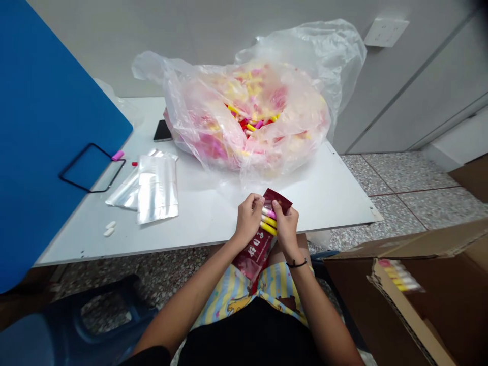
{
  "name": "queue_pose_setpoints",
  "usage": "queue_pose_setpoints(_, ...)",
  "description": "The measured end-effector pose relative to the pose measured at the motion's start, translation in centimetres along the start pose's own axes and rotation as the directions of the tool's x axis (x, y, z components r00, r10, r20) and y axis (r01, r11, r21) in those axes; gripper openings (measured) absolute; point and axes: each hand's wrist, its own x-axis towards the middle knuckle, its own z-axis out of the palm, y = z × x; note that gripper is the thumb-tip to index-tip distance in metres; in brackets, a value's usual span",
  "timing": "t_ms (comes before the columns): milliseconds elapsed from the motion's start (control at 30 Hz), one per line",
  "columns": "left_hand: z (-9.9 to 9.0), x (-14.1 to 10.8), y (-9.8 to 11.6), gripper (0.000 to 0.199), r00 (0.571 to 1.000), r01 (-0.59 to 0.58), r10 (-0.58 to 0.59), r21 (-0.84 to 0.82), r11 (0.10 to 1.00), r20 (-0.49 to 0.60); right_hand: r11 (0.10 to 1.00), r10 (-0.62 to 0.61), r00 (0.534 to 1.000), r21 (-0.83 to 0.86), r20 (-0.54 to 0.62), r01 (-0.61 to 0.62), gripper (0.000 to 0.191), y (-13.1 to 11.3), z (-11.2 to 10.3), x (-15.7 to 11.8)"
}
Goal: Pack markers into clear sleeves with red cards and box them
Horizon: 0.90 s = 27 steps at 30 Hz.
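Above the lap [244,297], left hand [248,218], right hand [285,229], fingers [280,213] gripping red pouch [251,262], lettering [256,248] unreadable

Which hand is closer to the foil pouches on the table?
Left. The left hand is right of the foil pouches; the right hand is farther right, past the left hand.

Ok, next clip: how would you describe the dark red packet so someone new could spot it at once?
Find the white table with a big clear plastic bag of pink and yellow tubes on it. At its front edge, the person's left hand and right hand hold a dark red printed packet; unlike the silver pouches to the left, it has tubes gripped against it.
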Motion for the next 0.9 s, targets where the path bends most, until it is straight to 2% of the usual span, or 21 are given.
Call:
queue_pose_setpoints(100, -0.6, 0.5, 0.3, 0.024, 0.998, -0.055, 0.052, 0.144, 0.988, 0.024, 0.991, 0.091, 0.992, 0.11, -0.086, -0.081, 0.03, 0.2, 1.0, 0.6)
queue_pose_setpoints(167, -1.4, 1.5, 0.1, 0.023, 0.996, -0.057, 0.039, 0.243, 0.968, 0.08, 0.992, 0.097, 0.994, 0.081, -0.052, -0.093, 0.033, 0.3, 1.0, 1.2)
queue_pose_setpoints(267, -2.7, 3.6, -0.5, 0.025, 0.968, -0.099, -0.008, 0.415, 0.904, 0.249, 0.993, -0.05, 0.999, -0.105, -0.014, 0.048, 0.034, 0.0, 0.0, 2.2)
queue_pose_setpoints(333, -3.1, 4.6, -1.1, 0.028, 0.93, -0.208, -0.016, 0.563, 0.8, 0.367, 0.953, -0.186, 0.982, -0.253, -0.043, 0.169, 0.039, -0.5, -0.9, 2.8)
queue_pose_setpoints(400, -3.1, 4.9, -1.7, 0.027, 0.916, -0.281, -0.011, 0.661, 0.696, 0.401, 0.88, -0.32, 0.947, -0.382, -0.039, 0.282, 0.034, -1.5, -1.5, 3.7)
queue_pose_setpoints(467, -3.2, 4.4, -2.2, 0.029, 0.923, -0.298, 0.022, 0.675, 0.675, 0.385, 0.773, -0.461, 0.887, -0.475, 0.034, 0.42, 0.025, -2.8, -1.2, 4.9)
queue_pose_setpoints(533, -3.7, 3.7, -2.7, 0.049, 0.901, -0.354, 0.082, 0.61, 0.709, 0.427, 0.644, -0.593, 0.793, -0.512, 0.136, 0.569, 0.019, -4.3, 0.2, 6.6)
queue_pose_setpoints(633, -5.1, 2.9, -3.4, 0.094, 0.784, -0.48, 0.122, 0.471, 0.74, 0.608, 0.472, -0.719, 0.625, -0.447, 0.304, 0.76, 0.019, -6.8, 4.2, 10.2)
queue_pose_setpoints(667, -5.6, 2.7, -3.6, 0.102, 0.751, -0.506, 0.128, 0.441, 0.741, 0.647, 0.431, -0.721, 0.585, -0.421, 0.372, 0.798, 0.021, -7.6, 6.0, 11.7)
queue_pose_setpoints(700, -5.9, 2.6, -3.7, 0.103, 0.74, -0.516, 0.131, 0.431, 0.741, 0.66, 0.401, -0.686, 0.568, -0.416, 0.454, 0.816, 0.024, -8.3, 7.8, 13.2)
queue_pose_setpoints(733, -6.1, 2.4, -3.9, 0.101, 0.751, -0.509, 0.134, 0.437, 0.742, 0.647, 0.377, -0.607, 0.581, -0.446, 0.543, 0.811, 0.028, -8.8, 9.7, 14.7)
queue_pose_setpoints(767, -6.1, 2.2, -4.0, 0.097, 0.774, -0.491, 0.136, 0.45, 0.746, 0.618, 0.35, -0.478, 0.626, -0.52, 0.616, 0.779, 0.032, -9.2, 11.4, 16.3)
queue_pose_setpoints(800, -6.0, 2.1, -4.1, 0.092, 0.799, -0.468, 0.137, 0.462, 0.753, 0.586, 0.314, -0.327, 0.691, -0.616, 0.644, 0.723, 0.035, -9.4, 13.1, 17.9)
queue_pose_setpoints(900, -5.6, 1.7, -4.3, 0.087, 0.842, -0.427, 0.147, 0.474, 0.77, 0.52, 0.277, -0.168, 0.766, -0.717, 0.62, 0.64, 0.028, -9.0, 16.6, 21.7)
